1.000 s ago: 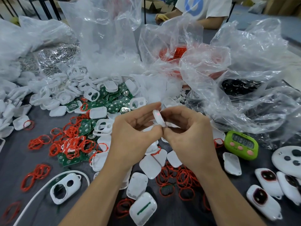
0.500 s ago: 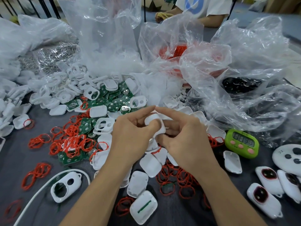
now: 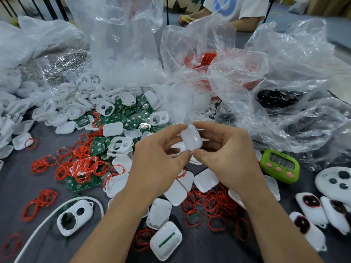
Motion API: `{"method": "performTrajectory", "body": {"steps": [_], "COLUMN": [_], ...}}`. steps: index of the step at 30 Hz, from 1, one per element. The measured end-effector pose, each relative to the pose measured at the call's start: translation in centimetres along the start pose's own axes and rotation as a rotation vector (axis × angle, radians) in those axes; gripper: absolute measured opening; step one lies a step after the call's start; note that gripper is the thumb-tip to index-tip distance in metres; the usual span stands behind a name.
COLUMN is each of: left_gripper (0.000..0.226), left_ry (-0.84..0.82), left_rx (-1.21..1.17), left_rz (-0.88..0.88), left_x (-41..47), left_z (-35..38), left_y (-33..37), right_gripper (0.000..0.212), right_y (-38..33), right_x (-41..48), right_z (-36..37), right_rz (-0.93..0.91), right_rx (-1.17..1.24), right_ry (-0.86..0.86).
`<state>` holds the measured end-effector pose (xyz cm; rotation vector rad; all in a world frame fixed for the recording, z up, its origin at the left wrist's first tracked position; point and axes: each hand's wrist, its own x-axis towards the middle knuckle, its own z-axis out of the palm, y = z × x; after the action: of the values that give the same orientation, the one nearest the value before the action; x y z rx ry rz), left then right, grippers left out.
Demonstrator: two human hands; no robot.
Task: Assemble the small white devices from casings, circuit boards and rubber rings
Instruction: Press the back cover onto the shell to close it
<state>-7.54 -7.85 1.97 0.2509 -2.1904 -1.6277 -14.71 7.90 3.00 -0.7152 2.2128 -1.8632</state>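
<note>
Surroundings: grey bench [image 3: 17, 188], crowded. Far side: crumpled clear plastic bags [image 3: 284, 59]. One holds red contents [image 3: 201, 59], one dark parts [image 3: 279, 97], and one at far left silvery metal bits [image 3: 57, 67]. Behind the bags is a second person [image 3: 235, 10] in a white shirt, partly hidden by them

Left of centre: heap of loose casings [image 3: 76, 103], many with two cut-outs, spilling onto green circuit boards [image 3: 131, 118]. Red rubber rings [image 3: 83, 166] lie over and beside the boards, with more under the wrists. A white cable [image 3: 47, 219] curves past a two-hole front shell [image 3: 75, 217] at lower left. A closed shell with a green strip [image 3: 166, 240] lies between the forearms

Right: green timer [image 3: 280, 166] near the right wrist. Beyond it are a round white unit [image 3: 334, 179] with three dark buttons and several finished devices [image 3: 311, 207] with dark windows

Obstruction: forearms and hands cover the casings and rings beneath them

Task piece: casing [image 3: 191, 138] held above the bench at centre, clear of the piles, between both hands. Left hand [image 3: 157, 164] pinches it, forefinger at the upper edge and thumb at the lower end. Right hand [image 3: 228, 156] pinches likewise from the other side, remaining fingers loosely curled. The casing is plain white, glossy, a rounded rectangle, tilted with its closed face toward the camera; its inside cannot be seen
</note>
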Motion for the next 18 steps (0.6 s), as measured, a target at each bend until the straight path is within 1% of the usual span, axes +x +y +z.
{"method": "performTrajectory", "body": {"steps": [4,6,9,14,18], "left_gripper": [0.060,0.059,0.058,0.055,0.054], "left_ry": [-0.071,-0.098,-0.127,-0.189,-0.202], "left_rx": [0.035,0.114,0.185,0.181,0.185], "left_rz": [0.012,0.015,-0.025,-0.081,-0.129], "left_x": [-0.1,-0.3,-0.4,-0.2,0.1], "left_z": [0.1,0.2,0.2,0.3,0.2], "left_y": [0.3,0.6,0.9,1.3,1.1], "right_gripper": [0.061,0.055,0.043,0.050,0.045], "right_y": [-0.2,-0.2,-0.3,-0.2,-0.3], "right_x": [-0.1,-0.2,-0.4,-0.5,-0.8], "right_z": [-0.2,0.1,0.7,1.3,1.9], "right_rz": [-0.021,-0.046,-0.096,-0.111,-0.103], "right_rx": [-0.085,-0.137,-0.195,-0.190,-0.205], "right_ry": [-0.017,-0.003,0.031,0.054,0.059]}}
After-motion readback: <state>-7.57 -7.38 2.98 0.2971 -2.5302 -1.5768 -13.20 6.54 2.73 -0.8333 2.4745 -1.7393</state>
